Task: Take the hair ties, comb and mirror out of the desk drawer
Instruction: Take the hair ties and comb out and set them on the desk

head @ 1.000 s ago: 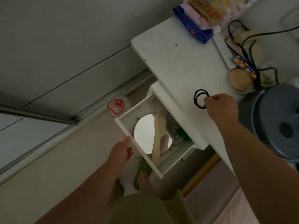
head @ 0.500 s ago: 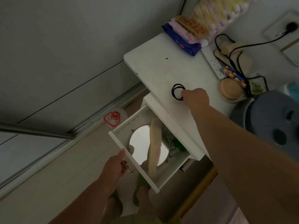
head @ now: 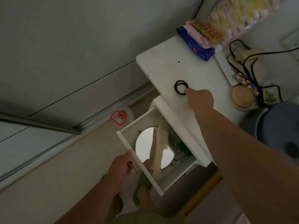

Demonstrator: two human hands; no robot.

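Two black hair ties (head: 180,87) lie flat on the white desk top (head: 161,65), near its front edge. My right hand (head: 200,101) reaches over them, fingers curled, with the fingertips still pinching their near rim. Below, the white drawer (head: 139,162) stands pulled out. My left hand (head: 120,165) grips its metal handle. Inside lie a round mirror (head: 144,144) and a long cream comb (head: 160,146) resting across it. Something green (head: 183,148) sits deeper in the drawer, partly hidden.
At the back of the desk are stacked snack packs (head: 199,39), a power strip (head: 226,68) with black cables, and a round tan case (head: 242,97). A grey-blue round stool (head: 279,126) stands at the right. A clear container with red markings (head: 121,117) sits on the floor.
My right hand has stayed with the hair ties on the desk top, and they now lie flat there. My left hand has kept hold of the drawer handle. The view shifted.
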